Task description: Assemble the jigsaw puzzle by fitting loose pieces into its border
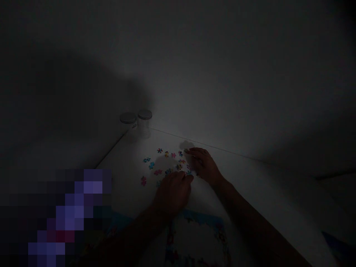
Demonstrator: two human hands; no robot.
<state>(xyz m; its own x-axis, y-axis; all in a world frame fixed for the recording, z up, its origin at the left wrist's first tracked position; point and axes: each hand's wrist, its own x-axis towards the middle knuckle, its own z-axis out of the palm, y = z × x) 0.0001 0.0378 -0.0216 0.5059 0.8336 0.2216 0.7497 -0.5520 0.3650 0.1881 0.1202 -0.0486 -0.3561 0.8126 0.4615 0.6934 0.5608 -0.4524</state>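
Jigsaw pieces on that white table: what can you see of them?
The jigsaw pieces are small and flat with knobbed edges, and look like printed card, coloured pink, blue, teal and yellow. They lie loose in a rough cluster on the white tabletop, near its far edge, and seem unjoined, though the dim light hides detail. The fingertips of the right hand are among those on the right, and the left hand covers or nearly touches the nearest ones.

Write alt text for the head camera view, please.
Two bare hands reach over scattered jigsaw pieces on a dim white table, the right hand at the pieces' far side and the left hand at their near edge. Two lidded jars stand in the far corner, and a colorful puzzle border lies nearby.
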